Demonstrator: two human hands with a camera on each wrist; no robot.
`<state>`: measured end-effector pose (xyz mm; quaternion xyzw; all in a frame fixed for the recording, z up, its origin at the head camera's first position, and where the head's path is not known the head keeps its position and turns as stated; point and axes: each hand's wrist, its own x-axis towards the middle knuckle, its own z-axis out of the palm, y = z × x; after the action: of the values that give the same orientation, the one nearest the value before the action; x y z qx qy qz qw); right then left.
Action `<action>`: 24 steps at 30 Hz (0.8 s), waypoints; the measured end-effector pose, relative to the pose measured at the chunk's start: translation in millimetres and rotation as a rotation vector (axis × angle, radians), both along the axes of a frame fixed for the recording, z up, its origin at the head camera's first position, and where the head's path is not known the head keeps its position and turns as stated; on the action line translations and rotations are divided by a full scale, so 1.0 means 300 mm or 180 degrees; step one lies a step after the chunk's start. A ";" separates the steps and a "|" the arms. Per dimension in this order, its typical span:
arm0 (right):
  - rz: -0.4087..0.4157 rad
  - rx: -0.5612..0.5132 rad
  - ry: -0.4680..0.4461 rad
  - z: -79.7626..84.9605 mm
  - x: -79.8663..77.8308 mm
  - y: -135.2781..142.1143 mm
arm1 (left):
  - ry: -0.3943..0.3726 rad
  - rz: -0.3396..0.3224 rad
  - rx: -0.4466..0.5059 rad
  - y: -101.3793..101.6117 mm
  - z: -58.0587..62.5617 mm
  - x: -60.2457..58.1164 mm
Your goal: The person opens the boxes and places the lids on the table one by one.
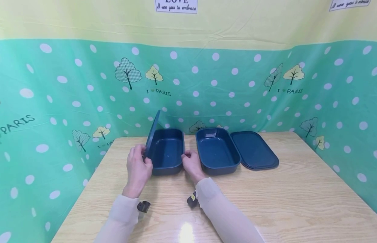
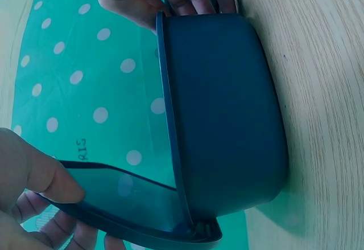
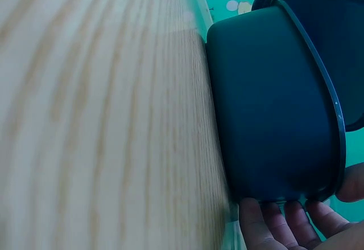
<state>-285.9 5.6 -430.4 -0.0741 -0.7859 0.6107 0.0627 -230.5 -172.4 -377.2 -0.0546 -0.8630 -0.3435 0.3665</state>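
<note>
A dark blue rectangular food container (image 1: 168,171) stands upright on the table, its inside bare. At its left side a matching lid (image 1: 152,131) is held steeply tilted, its lower edge against the container's rim. My left hand (image 1: 138,168) pinches this lid, thumb on one face and fingers on the other, as the left wrist view also shows. On the opposite side my right hand (image 1: 193,166) grips the container wall. In the right wrist view the fingers (image 3: 276,227) lie along the container's outer side, with the thumb near its rim.
A second dark blue container (image 1: 223,170) stands open just right of my right hand. Its flat lid (image 1: 256,150) lies on the wooden table (image 1: 285,202) beside it. Close behind hangs a green and yellow patterned cloth (image 1: 206,84), which also runs along both sides.
</note>
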 end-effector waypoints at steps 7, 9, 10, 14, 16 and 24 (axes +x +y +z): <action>-0.0002 0.0005 0.0014 -0.004 -0.003 0.002 | -0.0027 0.0030 0.0099 -0.005 -0.002 -0.004; -0.0002 0.0000 0.0016 -0.004 -0.002 0.002 | -0.0022 0.0040 0.0140 -0.006 0.000 -0.005; -0.0004 0.0000 0.0010 -0.004 -0.003 0.002 | -0.0023 0.0048 0.0164 -0.007 0.000 -0.006; 0.0005 0.0004 -0.0010 -0.005 -0.003 0.003 | -0.0039 0.0073 0.0248 -0.009 0.002 -0.006; 0.0008 0.0005 -0.0008 -0.006 -0.003 0.003 | -0.0052 0.0071 0.0279 -0.009 0.003 -0.006; 0.0019 -0.0003 -0.0001 -0.006 -0.005 0.002 | -0.0150 0.0080 0.0355 -0.014 0.010 -0.001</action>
<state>-287.4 6.3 -432.4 -0.0718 -0.7858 0.6113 0.0607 -230.8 -176.7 -374.0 -0.0152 -0.8515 -0.3876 0.3528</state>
